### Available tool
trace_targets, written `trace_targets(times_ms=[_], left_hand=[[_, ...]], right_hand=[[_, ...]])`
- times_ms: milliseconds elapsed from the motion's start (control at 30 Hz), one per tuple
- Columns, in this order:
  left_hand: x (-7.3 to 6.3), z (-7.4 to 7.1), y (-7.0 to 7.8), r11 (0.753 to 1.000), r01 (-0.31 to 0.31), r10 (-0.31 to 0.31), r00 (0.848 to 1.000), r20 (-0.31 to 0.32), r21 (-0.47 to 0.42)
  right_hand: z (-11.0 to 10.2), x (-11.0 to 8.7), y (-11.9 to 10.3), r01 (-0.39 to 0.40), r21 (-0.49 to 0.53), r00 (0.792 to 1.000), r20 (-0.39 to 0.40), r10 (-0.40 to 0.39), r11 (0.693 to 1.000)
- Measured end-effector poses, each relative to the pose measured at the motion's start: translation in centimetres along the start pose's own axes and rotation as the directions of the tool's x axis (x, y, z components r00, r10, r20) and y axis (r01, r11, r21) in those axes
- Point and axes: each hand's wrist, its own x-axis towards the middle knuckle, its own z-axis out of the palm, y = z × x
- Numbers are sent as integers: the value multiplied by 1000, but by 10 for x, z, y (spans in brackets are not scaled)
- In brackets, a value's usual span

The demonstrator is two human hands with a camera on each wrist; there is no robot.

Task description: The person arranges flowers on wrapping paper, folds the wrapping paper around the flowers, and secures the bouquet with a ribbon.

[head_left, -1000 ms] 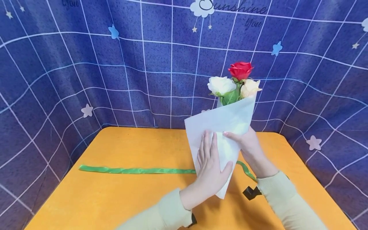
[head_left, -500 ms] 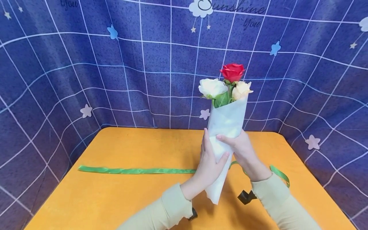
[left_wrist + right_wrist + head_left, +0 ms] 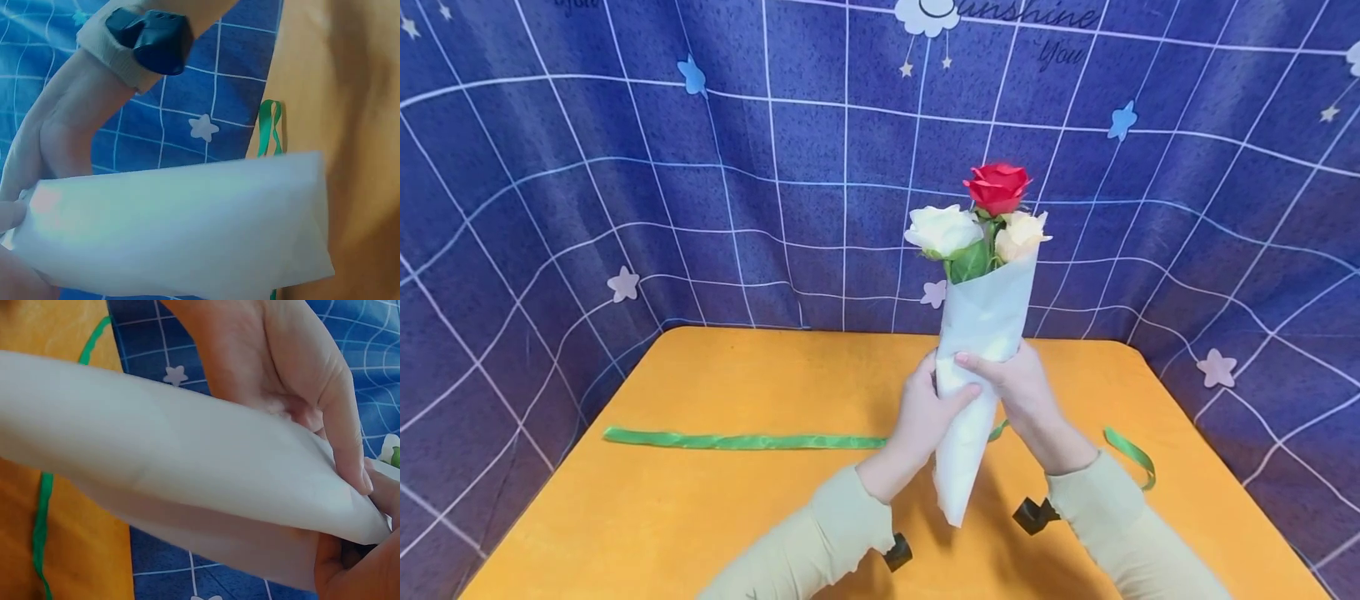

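A bouquet of a red rose (image 3: 997,188), a white flower (image 3: 943,231) and a cream flower (image 3: 1021,236) is wrapped in white paper (image 3: 985,321). The wrap forms a narrow cone above the table, its pointed end down. My left hand (image 3: 917,417) grips the cone's left side, thumb across the front. From the right, my right hand (image 3: 1030,392) holds it slightly higher, its thumb also over the paper. Up close in the right wrist view, the paper's (image 3: 175,444) lower edge stands loose. Stems are hidden inside the wrap.
A green ribbon (image 3: 737,442) lies across the orange table (image 3: 700,517), passing behind the bouquet; its curled right end (image 3: 1131,457) shows beyond my right wrist. Black devices sit under both wrists. A blue gridded curtain (image 3: 775,208) surrounds the table's back and sides.
The paper's wide left flap has been folded round into a cone. My left hand went from flat on the paper to gripping it. The bouquet shifted slightly left.
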Motion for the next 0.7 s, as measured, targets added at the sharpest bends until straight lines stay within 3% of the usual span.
trace_targets(times_ms=[167,400,533,700], left_hand=[[3,-3,-4,989,77,-75,997,20,-125],[3,-9,-5,948,158,-132,985,109,-277],[6,-12,-10,933,197,-147,973,180,-301],[10,-19,-14,943,183,-113,961,252,-278]], right_hand=[[3,-2,3,8,-57,1000,-15,-9,998],[6,-2,8,20,-99,1000,-5,-21,995],[8,-2,11,24,-109,1000,-6,-25,994],[7,0,15,24,-135,999,48,-17,991]])
